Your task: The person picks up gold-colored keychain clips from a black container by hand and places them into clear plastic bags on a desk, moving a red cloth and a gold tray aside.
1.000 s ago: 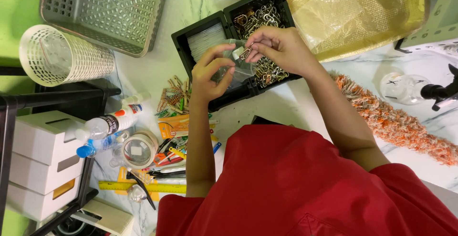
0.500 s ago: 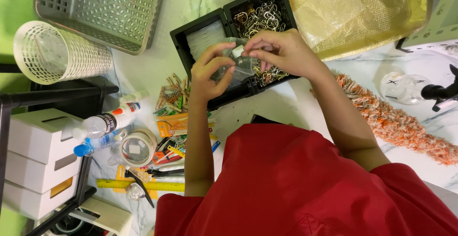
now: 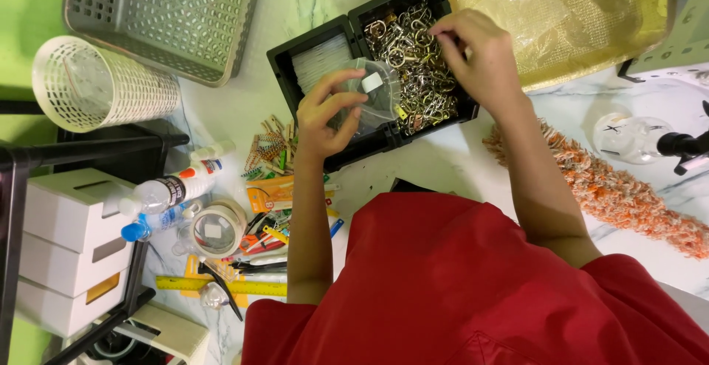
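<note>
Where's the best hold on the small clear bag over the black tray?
Probably the left edge of the clear bag, from the left, as the left hand pinches it. That leaves its mouth facing the metal rings, where the right hand reaches.

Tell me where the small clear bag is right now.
In the head view, the small clear bag is pinched in the left hand over the black divided box, just left of the metal rings that the right hand touches.
</note>
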